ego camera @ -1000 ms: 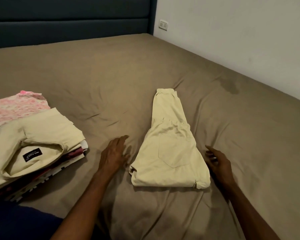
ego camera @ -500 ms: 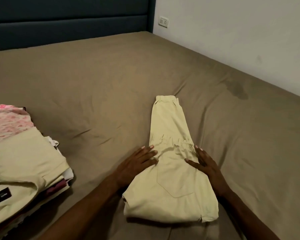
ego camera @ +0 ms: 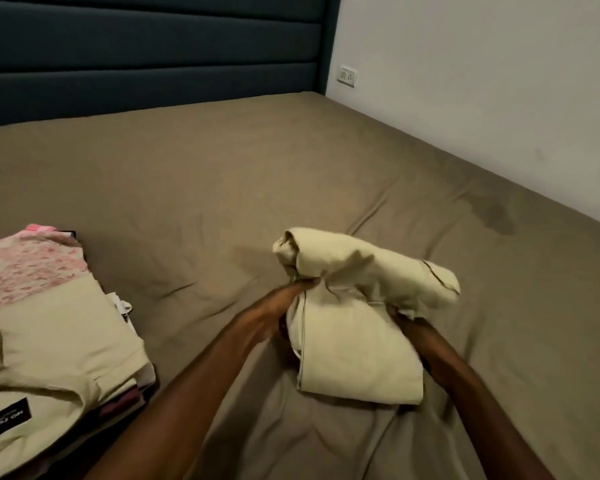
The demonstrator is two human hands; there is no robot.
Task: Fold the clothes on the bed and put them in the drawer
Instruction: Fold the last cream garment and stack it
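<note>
The pale yellow trousers (ego camera: pixel 354 323) are gripped at both sides, half folded over on the bed (ego camera: pixel 222 188). The left hand (ego camera: pixel 284 306) is curled into their left edge; the right hand (ego camera: pixel 404 315) is mostly hidden beneath the raised fold. A stack of folded clothes (ego camera: pixel 49 323) lies well left of the left fingers.

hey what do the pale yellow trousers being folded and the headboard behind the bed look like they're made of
Pale yellow trousers: likely a woven cotton-type cloth, matte; it creases softly and shows stitched seams. Headboard: apparently upholstered, dark blue-grey fabric or faux leather in padded horizontal panels with a dull finish; which of the two cannot be told from this view.
</note>
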